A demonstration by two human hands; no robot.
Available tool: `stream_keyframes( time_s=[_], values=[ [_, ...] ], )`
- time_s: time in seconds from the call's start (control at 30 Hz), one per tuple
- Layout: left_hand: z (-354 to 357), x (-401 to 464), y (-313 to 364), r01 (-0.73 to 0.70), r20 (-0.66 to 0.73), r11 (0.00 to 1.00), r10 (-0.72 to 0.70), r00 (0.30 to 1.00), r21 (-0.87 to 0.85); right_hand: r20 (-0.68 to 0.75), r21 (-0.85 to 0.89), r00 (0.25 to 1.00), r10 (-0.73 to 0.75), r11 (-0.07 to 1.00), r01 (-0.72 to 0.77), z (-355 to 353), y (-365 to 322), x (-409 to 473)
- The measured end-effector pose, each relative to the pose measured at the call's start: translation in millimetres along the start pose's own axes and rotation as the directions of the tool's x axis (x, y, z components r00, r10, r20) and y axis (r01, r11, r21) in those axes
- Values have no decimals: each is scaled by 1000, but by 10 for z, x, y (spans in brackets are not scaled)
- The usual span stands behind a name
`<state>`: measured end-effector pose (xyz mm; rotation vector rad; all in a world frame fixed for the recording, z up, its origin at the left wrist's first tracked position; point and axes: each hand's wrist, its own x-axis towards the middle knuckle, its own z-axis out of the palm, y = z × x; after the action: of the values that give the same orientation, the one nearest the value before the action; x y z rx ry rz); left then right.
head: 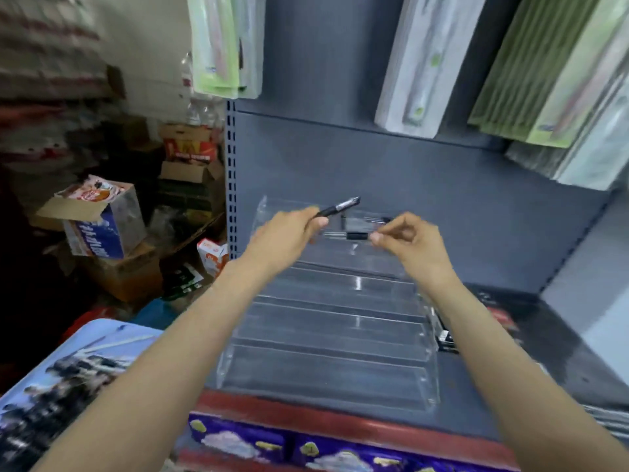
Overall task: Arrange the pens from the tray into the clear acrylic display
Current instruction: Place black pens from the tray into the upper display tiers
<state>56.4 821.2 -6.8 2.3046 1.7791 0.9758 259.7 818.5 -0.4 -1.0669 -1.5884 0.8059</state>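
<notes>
A clear acrylic display [326, 335] with several stepped tiers stands on the grey shelf. My left hand [289, 229] grips a black pen [340, 206] by its lower end, holding it tilted above the top tier. My right hand [408, 236] pinches the right end of another black pen [354, 236] that lies across an upper tier. A few more black pens [367, 220] lie in the top tier behind it. The lower tiers show no pens. The tray is not clearly in view.
The grey shelf [510, 362] has a back panel close behind the display. Packaged goods [425, 63] hang above. A dark item [446, 337] lies right of the display. Cardboard boxes [102, 226] crowd the floor at left. A printed blue surface [68, 376] sits at lower left.
</notes>
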Motion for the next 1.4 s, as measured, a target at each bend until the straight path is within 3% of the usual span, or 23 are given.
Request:
stream_keyframes(
  time_s=[0.1, 0.27, 0.43, 0.73, 1.0, 1.27, 1.4],
  values=[
    [20, 172, 132, 74, -117, 974, -49, 992, 215, -130, -24, 991, 13, 1000, -16, -413, 140, 129],
    [145, 351, 295, 63, -65, 992, -56, 996, 108, -162, -74, 987, 10, 997, -22, -679, 287, 440],
    [221, 461, 254, -7, -6, 999, 8, 1000, 31, -93, -253, 995, -43, 967, 18, -705, 376, 691],
    [326, 555, 203, 3, -97, 993, -14, 995, -119, 66, -587, 995, -69, 804, 95, -722, 514, 924],
    [400, 621, 267, 14, -77, 993, -23, 997, -118, 211, -693, 975, 67, 714, 101, -786, 434, 1093],
    [447, 682, 212, 4, -56, 994, -10, 998, -106, 332, -784, 943, 23, 563, 262, -818, 541, 1056],
    [453, 703, 202, -25, -37, 997, 22, 999, -78, 314, -812, 949, 23, 525, 256, -799, 607, 1023]
  ],
)
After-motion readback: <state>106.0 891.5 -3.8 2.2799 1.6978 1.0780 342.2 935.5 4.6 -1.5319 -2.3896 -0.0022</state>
